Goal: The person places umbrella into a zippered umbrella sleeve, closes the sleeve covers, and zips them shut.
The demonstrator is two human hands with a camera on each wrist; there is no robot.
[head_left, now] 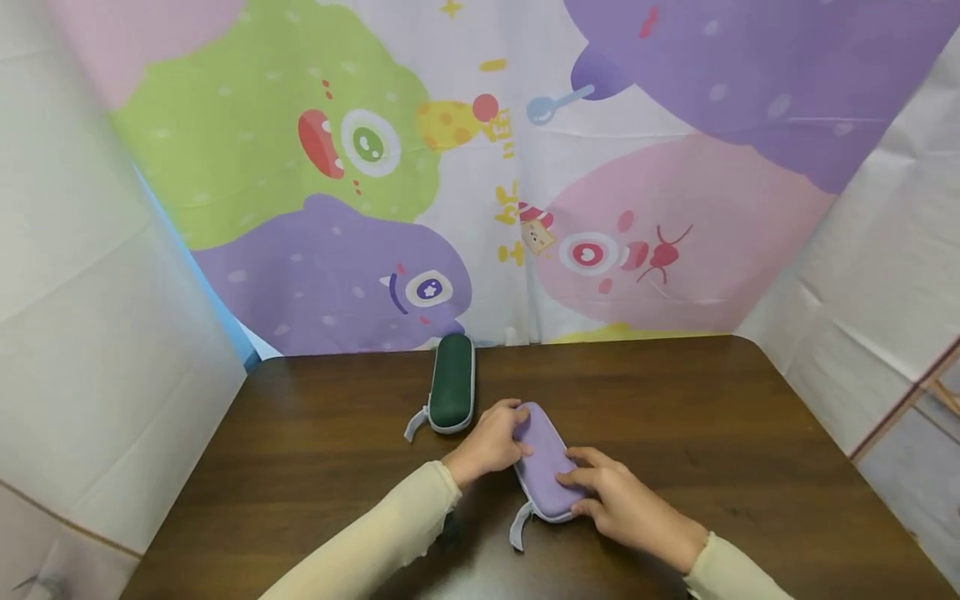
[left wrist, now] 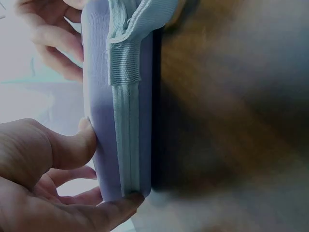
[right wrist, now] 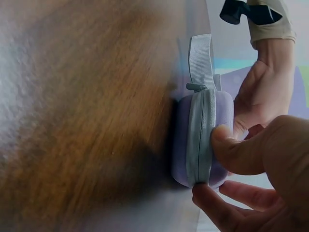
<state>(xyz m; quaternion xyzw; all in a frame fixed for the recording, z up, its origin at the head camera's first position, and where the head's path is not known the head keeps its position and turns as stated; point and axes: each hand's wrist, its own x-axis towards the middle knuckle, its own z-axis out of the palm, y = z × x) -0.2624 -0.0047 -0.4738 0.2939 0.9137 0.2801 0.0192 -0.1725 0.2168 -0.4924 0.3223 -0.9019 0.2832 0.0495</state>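
A lilac zip-up hard case (head_left: 542, 467) lies at a slant on the table, its light grey pull strap (head_left: 519, 529) hanging off the near left end. My left hand (head_left: 491, 437) holds the case by its far left side. In the left wrist view the thumb (left wrist: 79, 147) presses the lid and a finger reaches over the zipped edge. My right hand (head_left: 622, 504) grips the near right end; its thumb (right wrist: 229, 147) sits beside the zipper (right wrist: 200, 140) in the right wrist view. The zipper looks closed all along the visible edge.
A dark green case (head_left: 452, 383) of the same shape, with a grey strap, lies behind my left hand near the table's back edge. The brown wooden table (head_left: 315, 433) meets a cartoon-printed curtain (head_left: 480, 292) at the back. White panels (head_left: 97, 250) flank both sides.
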